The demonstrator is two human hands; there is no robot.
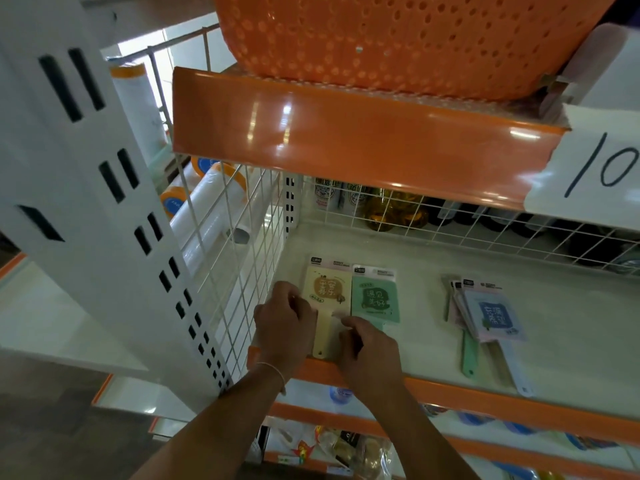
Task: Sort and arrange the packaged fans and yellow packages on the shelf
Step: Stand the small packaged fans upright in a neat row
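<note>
Yellow packaged fan (323,289) between left hand (285,320) and right hand (369,344) on shelf (415,306)

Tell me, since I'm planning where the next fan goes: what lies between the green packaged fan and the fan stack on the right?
Nothing: in the head view, bare shelf separates the green packaged fan from the fan stack.

A shop: orange-edged shelf (346,140) with a handwritten price sign (602,168).
</note>
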